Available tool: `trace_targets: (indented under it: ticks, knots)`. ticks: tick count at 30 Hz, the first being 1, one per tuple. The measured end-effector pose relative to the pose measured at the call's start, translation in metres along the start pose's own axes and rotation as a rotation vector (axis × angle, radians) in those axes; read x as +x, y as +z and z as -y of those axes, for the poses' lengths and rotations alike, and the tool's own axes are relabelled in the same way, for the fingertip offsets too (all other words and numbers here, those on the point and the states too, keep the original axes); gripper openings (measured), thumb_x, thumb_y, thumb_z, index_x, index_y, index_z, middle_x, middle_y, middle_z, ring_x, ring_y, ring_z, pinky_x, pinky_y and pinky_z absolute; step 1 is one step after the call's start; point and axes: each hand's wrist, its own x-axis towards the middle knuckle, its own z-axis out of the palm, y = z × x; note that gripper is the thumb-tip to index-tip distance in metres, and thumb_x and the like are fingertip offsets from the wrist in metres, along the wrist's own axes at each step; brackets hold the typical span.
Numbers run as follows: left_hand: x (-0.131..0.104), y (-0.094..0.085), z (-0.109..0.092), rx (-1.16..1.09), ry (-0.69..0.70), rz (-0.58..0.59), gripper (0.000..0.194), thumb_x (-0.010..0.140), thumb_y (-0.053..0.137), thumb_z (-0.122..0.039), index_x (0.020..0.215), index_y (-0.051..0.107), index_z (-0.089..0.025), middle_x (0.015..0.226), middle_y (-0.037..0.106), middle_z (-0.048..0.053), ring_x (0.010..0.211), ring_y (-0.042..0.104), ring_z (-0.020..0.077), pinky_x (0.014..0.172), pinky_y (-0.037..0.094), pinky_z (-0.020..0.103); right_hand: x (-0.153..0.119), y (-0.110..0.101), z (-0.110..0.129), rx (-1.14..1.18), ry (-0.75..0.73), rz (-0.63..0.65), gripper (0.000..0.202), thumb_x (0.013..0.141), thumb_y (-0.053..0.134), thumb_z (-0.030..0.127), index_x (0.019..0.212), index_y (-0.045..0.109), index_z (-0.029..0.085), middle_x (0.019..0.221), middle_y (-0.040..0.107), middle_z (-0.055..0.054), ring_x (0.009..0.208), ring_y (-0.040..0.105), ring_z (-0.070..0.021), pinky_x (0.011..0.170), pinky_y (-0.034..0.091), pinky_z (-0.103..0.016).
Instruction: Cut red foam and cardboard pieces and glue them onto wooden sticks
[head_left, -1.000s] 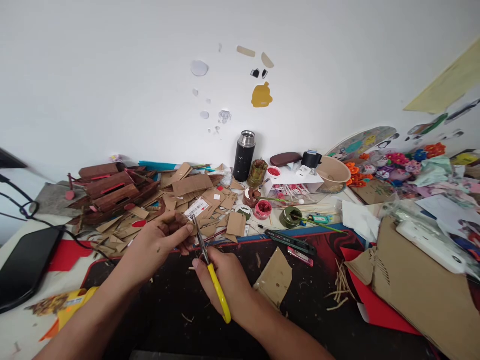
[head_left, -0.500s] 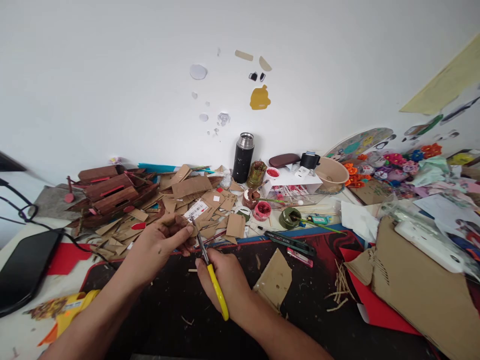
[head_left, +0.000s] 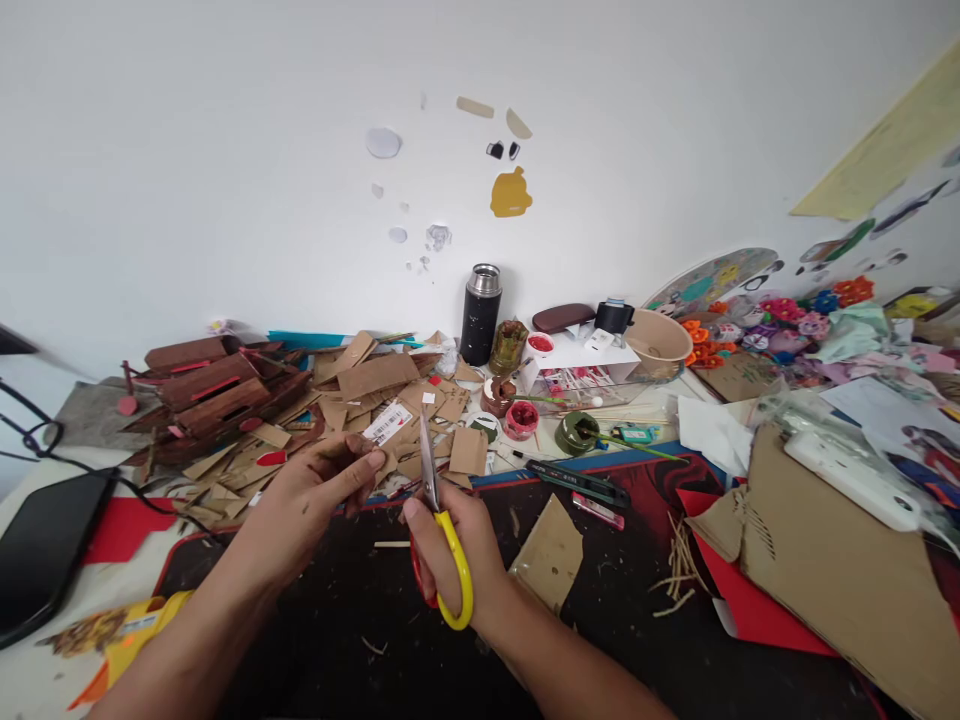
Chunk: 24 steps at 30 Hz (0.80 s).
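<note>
My right hand (head_left: 457, 545) holds scissors (head_left: 453, 570) with yellow handles, a bit of red showing below; the blades point up and away. To its left, my left hand (head_left: 322, 492) is pinched, thumb against fingers, around something too small to make out. The scissor tips are apart from my left fingers. Beyond both hands lies a heap of cut cardboard pieces (head_left: 379, 376), with a white barcode label (head_left: 388, 424) on top. A short pale stick (head_left: 392, 544) rests on the dark mat between my hands.
Brown model boats (head_left: 214, 385) stand at the back left. A black flask (head_left: 481, 315), paint jars (head_left: 521, 420) and a box cutter (head_left: 577, 482) are ahead. A cardboard piece (head_left: 551, 553) lies beside my right wrist, large cardboard (head_left: 832, 570) at the right. A black device (head_left: 49, 550) sits left.
The scissors have moved away from my left fingers to the right, and their blades now point more upright. The view has shifted slightly.
</note>
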Motion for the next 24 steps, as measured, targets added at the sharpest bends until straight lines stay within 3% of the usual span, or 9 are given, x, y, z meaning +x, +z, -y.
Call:
trace_targets:
  ticks: [3,10,16,24]
  knots:
    - [-0.001,0.001,0.003,-0.021,-0.027,0.063,0.042,0.088,0.080,-0.057,0.071,0.067,-0.021,0.063,0.061,-0.002,0.055,0.054,0.0137,0.051,0.046,0.025,0.002,0.001,0.004,0.116,-0.006,-0.024,0.054,0.097,0.062,0.076,0.096,0.058,0.022,0.045,0.046,0.011,0.031,0.041,-0.0106,0.031,0.033,-0.018]
    - [-0.005,0.014,0.000,-0.097,-0.126,0.236,0.037,0.084,0.086,-0.055,0.086,0.073,-0.020,0.073,0.078,0.005,0.066,0.073,0.0216,0.060,0.058,0.029,0.008,-0.002,0.018,0.235,0.037,-0.081,0.064,0.084,0.069,0.084,0.091,0.054,0.023,0.046,0.045,0.013,0.030,0.039,-0.0080,0.030,0.035,-0.018]
    - [-0.008,0.022,-0.005,-0.098,-0.202,0.384,0.048,0.079,0.086,-0.066,0.084,0.067,-0.022,0.069,0.079,0.005,0.065,0.077,0.0255,0.063,0.062,0.035,0.011,-0.006,0.021,0.224,0.064,-0.087,0.065,0.083,0.068,0.086,0.091,0.054,0.023,0.044,0.046,0.013,0.029,0.040,-0.0091,0.029,0.034,-0.018]
    - [-0.010,0.021,0.002,0.028,-0.110,0.369,0.046,0.085,0.080,-0.067,0.082,0.070,-0.022,0.074,0.075,0.004,0.065,0.070,0.0211,0.061,0.059,0.031,0.011,-0.006,0.020,0.275,0.051,-0.084,0.064,0.081,0.073,0.082,0.089,0.055,0.022,0.046,0.046,0.013,0.029,0.039,-0.0074,0.029,0.035,-0.019]
